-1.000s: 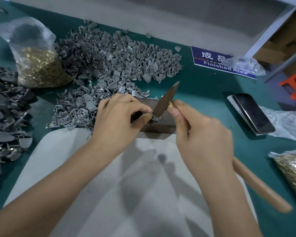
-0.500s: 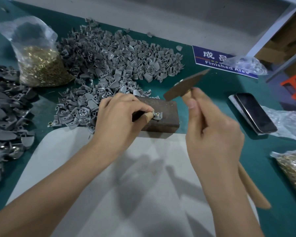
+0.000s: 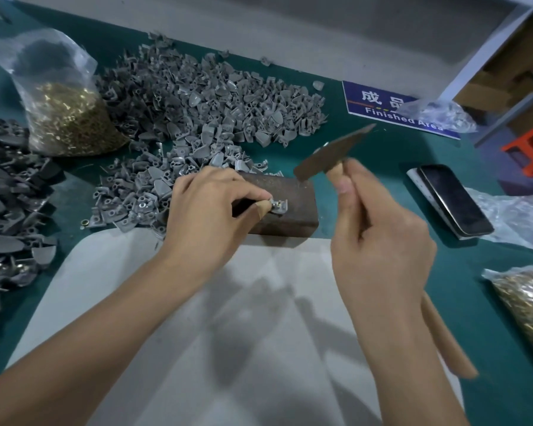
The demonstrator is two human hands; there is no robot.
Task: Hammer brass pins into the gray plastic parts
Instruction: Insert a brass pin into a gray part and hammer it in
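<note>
My left hand (image 3: 206, 210) pinches a small gray plastic part (image 3: 280, 206) with a brass pin in it, holding it on top of a dark metal block (image 3: 293, 207). My right hand (image 3: 379, 241) grips the wooden handle of a hammer (image 3: 330, 155), whose dark head hangs raised and tilted above the block's right end. A large heap of loose gray plastic parts (image 3: 203, 109) lies behind the block. A clear bag of brass pins (image 3: 65, 118) stands at the back left.
Darker gray parts (image 3: 6, 204) are piled along the left edge. A phone (image 3: 453, 201) lies right of the block, a second bag of brass pins (image 3: 526, 302) at the right edge. A blue "Finished Area" sign (image 3: 379, 106) sits behind. White paper (image 3: 228, 333) covers the near table.
The hammer head was down on the part a second ago. My right hand has since lifted it up and to the right. My left hand stays on the part.
</note>
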